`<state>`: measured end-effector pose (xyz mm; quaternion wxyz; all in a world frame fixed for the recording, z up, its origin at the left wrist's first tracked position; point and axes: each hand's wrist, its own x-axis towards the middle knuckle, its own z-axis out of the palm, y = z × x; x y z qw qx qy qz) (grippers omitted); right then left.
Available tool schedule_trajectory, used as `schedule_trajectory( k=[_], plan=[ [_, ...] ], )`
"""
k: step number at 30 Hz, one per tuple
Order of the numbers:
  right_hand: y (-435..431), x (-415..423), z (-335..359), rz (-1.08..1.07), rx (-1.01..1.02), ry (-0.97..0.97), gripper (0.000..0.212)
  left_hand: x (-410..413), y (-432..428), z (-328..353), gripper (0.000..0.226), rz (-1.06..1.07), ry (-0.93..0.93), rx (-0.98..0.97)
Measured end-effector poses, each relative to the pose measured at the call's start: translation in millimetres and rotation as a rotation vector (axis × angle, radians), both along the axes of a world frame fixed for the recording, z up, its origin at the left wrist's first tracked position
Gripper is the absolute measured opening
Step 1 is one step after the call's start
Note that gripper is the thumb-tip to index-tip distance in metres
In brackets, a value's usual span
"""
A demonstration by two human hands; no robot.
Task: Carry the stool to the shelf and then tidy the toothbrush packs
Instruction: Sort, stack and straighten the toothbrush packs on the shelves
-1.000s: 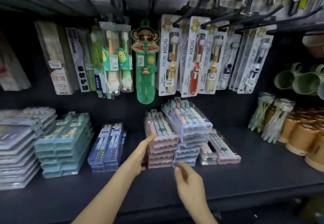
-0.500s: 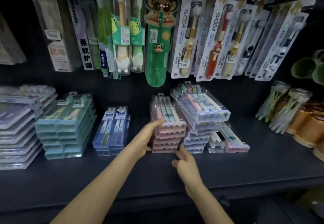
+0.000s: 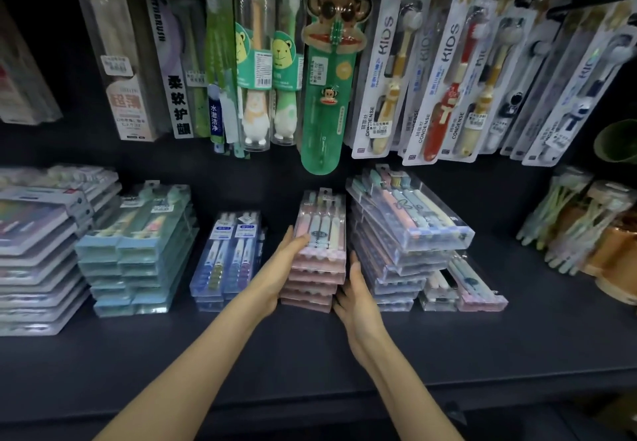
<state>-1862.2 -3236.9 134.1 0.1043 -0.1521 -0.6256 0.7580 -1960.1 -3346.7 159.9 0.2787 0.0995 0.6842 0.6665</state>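
A stack of pink toothbrush packs [image 3: 319, 268] lies on the dark shelf [image 3: 310, 354] in the middle. My left hand [image 3: 279, 268] presses flat against the stack's left side, thumb on the top pack. My right hand [image 3: 355, 292] touches the stack's right front corner with straight fingers. Right of it leans a skewed stack of clear packs [image 3: 403, 233], its top pack overhanging. Two loose packs [image 3: 462, 285] lie beside that stack. No stool is in view.
Blue packs [image 3: 227, 261], teal packs [image 3: 138, 251] and grey packs [image 3: 38, 261] are stacked to the left. Hanging kids' toothbrush cards [image 3: 444, 71] and a green monkey case [image 3: 327, 78] dangle above. Brush bundles and orange cups [image 3: 593, 233] stand on the right.
Both hands reached forward onto the pink stack; the right hand rose from the shelf front to the stack's right side. The camera moved closer and lower.
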Motion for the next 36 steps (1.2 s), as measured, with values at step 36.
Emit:
schedule_trajectory(
  k=[36],
  plan=[
    [-5.5,-23.9,15.3,0.109,-0.089,-0.04,0.055,1.2,-15.4,6.4,0.044,0.08,-0.181,0.142]
  ],
)
